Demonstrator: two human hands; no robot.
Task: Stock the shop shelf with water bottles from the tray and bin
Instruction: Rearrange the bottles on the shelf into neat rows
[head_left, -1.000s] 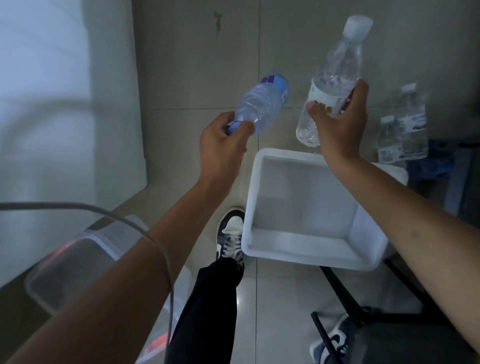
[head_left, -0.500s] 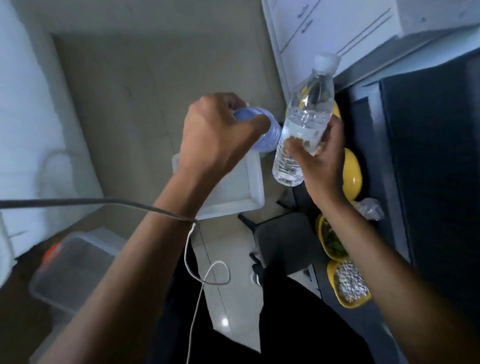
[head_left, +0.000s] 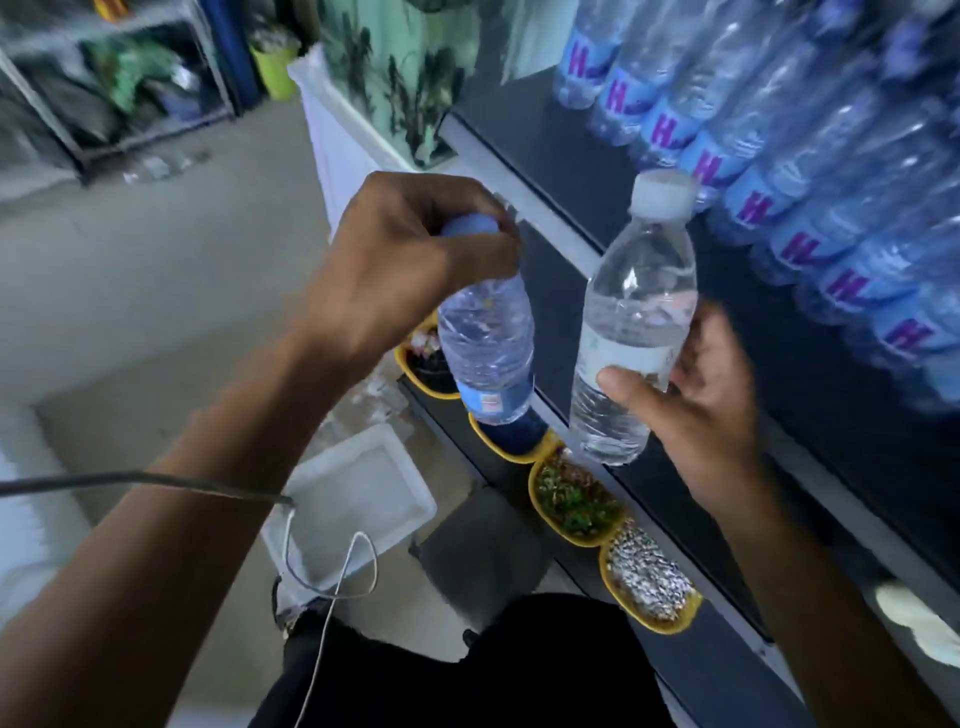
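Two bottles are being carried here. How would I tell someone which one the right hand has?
Find the dark shelf on the right, lined with stocked bottles bearing blue labels. In front of it, the right hand holds a clear bottle upright by its lower half. Unlike the blue-labelled bottle hanging from the left hand, it has a white cap and white label.

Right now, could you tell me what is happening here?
A person is stocking a shop shelf. The left hand grips a blue-labelled bottle by its cap end; the right hand holds a white-capped bottle upright. Neither is on the shelf yet, where a row of blue-labelled bottles is lined up. The white tray sits below them.
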